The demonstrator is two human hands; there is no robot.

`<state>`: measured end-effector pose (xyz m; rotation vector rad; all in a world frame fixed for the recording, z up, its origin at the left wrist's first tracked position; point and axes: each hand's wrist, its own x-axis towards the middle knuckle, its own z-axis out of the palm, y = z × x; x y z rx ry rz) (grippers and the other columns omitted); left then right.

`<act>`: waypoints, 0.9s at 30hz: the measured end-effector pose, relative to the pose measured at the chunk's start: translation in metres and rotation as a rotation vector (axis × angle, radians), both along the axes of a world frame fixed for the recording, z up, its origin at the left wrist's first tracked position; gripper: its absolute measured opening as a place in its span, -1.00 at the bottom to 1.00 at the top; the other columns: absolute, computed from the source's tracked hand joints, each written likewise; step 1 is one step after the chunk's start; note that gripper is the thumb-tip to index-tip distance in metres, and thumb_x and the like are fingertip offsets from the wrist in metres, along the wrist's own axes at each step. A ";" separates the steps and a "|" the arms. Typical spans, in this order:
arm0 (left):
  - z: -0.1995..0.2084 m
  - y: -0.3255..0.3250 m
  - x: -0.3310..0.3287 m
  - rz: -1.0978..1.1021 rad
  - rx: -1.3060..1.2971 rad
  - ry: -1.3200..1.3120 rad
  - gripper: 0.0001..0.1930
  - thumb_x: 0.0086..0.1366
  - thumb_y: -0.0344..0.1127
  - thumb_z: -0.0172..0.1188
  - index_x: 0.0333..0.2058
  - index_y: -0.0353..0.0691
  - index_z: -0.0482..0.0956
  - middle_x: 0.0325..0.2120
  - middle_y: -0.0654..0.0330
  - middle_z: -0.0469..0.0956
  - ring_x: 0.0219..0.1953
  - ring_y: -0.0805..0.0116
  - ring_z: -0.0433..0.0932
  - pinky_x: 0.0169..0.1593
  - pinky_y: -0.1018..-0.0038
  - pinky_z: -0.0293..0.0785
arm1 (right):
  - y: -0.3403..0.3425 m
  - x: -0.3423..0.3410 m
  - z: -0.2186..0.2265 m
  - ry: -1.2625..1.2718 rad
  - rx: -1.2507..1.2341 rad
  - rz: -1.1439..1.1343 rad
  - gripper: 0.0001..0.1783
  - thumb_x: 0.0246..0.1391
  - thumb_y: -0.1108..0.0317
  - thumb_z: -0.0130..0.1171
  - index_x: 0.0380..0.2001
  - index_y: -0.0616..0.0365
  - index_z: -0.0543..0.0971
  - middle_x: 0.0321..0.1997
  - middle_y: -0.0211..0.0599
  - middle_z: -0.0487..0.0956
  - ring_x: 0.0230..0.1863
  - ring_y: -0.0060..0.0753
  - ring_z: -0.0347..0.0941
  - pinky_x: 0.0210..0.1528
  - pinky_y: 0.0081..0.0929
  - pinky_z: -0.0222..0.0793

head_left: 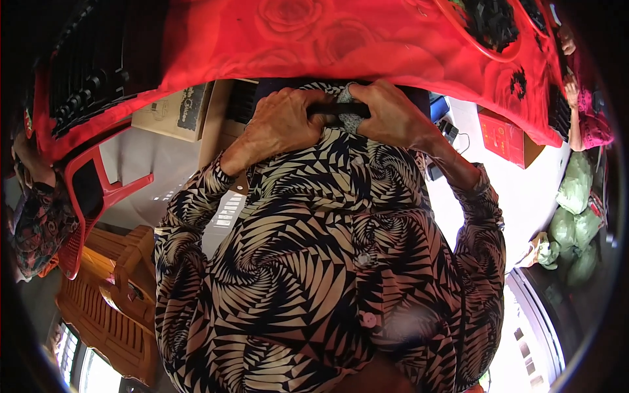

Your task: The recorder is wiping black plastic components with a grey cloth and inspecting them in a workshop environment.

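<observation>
A short black strip (339, 109) spans the gap between my two hands, just in front of the table's near edge. My left hand (283, 119) is closed round its left end. The other end lies under the fingers of my right hand (392, 114), which is also closed and has a grey speckled cloth (351, 122) bunched against the strip. Most of my fingertips are hidden behind the backs of my hands. Both hands are held low over my lap.
A table with a red rose-patterned cloth (288, 56) stretches ahead. Black strips (98, 78) are piled at its left; a red basket (508, 52) of black pieces is at right. Boxes (173, 114) stand below. Other people sit left and right, one near a red chair (98, 190).
</observation>
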<state>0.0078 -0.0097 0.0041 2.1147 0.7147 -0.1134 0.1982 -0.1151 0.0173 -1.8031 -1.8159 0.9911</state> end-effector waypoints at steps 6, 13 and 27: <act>0.006 0.001 0.001 -0.024 -0.007 -0.010 -0.66 0.15 -0.28 0.09 -0.11 -0.19 0.62 -0.42 -0.08 0.62 -0.29 -0.04 0.61 -0.11 0.16 0.50 | -0.002 0.005 -0.001 -0.014 -0.147 0.008 -0.70 -0.17 0.39 0.11 -0.28 0.26 0.45 -0.37 0.04 0.46 -0.20 0.10 0.38 -0.09 -0.06 0.29; 0.016 0.000 -0.005 -0.036 -0.067 0.008 -0.62 0.17 -0.34 0.12 -0.02 -0.31 0.51 -0.23 -0.13 0.59 -0.10 -0.08 0.55 0.02 0.18 0.42 | 0.003 0.014 0.008 0.005 -0.179 0.119 -0.72 -0.20 0.42 0.09 -0.32 0.25 0.45 -0.43 0.01 0.48 -0.22 0.12 0.40 -0.14 0.01 0.23; -0.005 0.000 -0.019 -0.021 -0.121 -0.313 -0.70 0.24 -0.32 0.11 -0.08 -0.30 0.54 -0.34 -0.14 0.59 -0.25 -0.08 0.57 -0.12 0.15 0.46 | 0.003 0.001 0.012 -0.119 0.012 0.073 -0.73 -0.23 0.45 0.11 -0.34 0.25 0.46 -0.59 -0.01 0.46 -0.42 0.14 0.44 -0.36 -0.02 0.30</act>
